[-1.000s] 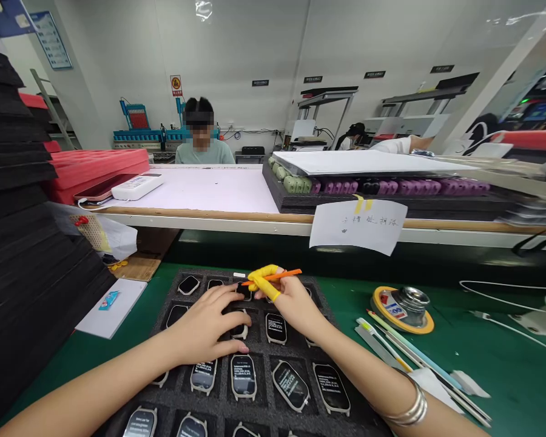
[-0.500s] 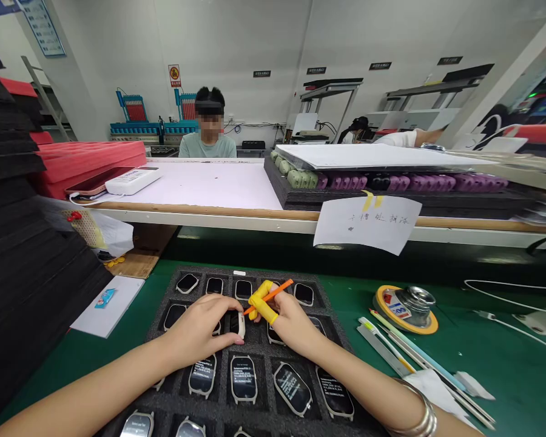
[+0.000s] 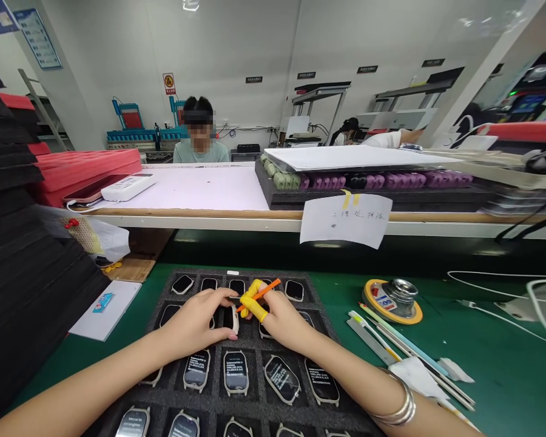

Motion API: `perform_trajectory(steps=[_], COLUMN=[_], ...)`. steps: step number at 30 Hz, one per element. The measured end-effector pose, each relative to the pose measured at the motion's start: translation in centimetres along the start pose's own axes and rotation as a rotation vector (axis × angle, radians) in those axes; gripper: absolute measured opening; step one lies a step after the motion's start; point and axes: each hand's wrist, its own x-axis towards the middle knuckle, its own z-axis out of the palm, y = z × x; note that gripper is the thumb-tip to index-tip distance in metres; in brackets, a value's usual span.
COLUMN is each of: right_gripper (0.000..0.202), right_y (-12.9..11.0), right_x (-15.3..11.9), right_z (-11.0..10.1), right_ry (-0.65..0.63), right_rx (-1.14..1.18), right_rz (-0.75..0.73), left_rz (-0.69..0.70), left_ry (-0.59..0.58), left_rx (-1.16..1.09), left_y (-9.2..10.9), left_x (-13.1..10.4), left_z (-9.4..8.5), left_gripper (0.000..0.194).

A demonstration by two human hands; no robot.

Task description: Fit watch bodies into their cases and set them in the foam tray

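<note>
At ten o'clock from the pale-framed, dark-screened watch in hand, a stack of black foam sheets rises. Toward nine o'clock, a flat white rectangular pad lies on the green counter, with a small blue packet on top. Next comes a black foam tray divided into square compartments, holding rows of watches. At nine o'clock is the bare left hand, its grip clamped on the watch, thumb at the near end and fingertips at the far end. The watch tilts up on its edge at the third compartment from the left in the second row from the back, its screen facing left. At six o'clock, another pale-framed watch with lit white text lies in its own compartment. At three o'clock, the right hand has its grip, in yellow finger covers, pinched on a slim orange stick, whose tip is right at the watch's side; whether they touch is hard to tell. Farther toward three o'clock are a round orange-rimmed disc with a metal-topped clear jar, thin rods and a crumpled white tissue.
</note>
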Motion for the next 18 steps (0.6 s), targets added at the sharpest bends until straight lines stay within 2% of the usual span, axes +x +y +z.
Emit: perform_trajectory(steps=[3, 6, 8, 12, 15, 18], right_gripper=[0.034, 0.035, 0.039, 0.048, 0.05, 0.051], right_y=[0.0, 0.0, -0.1, -0.3, -0.1, 0.6], right_x=[-0.1, 0.0, 0.1, -0.1, -0.9, -2.0], right_z=[-0.1, -0.8, -1.6, -3.5, -4.2, -4.2], right_ry=[0.012, 0.052, 0.133, 0.341, 0.394, 0.424], right_rx=[0.009, 0.054, 0.11, 0.195, 0.185, 0.137], right_rz=[0.005, 0.013, 0.016, -0.007, -0.017, -0.008], left_rz=[-0.016, -0.008, 0.009, 0.135, 0.258, 0.298], left_ry=[-0.025, -0.053, -0.062, -0.119, -0.177, -0.153], left_rx=[0.048, 0.122, 0.173, 0.215, 0.213, 0.211], left_y=[0.7, 1.6, 2.5, 4.2, 4.8, 4.2], left_x=[0.6, 1.2, 1.8, 2.9, 3.7, 3.9], left_z=[-0.7, -1.3, -1.2, 0.4, 2.2, 3.0], left_gripper=[0.061, 0.045, 0.034, 0.029, 0.041, 0.043])
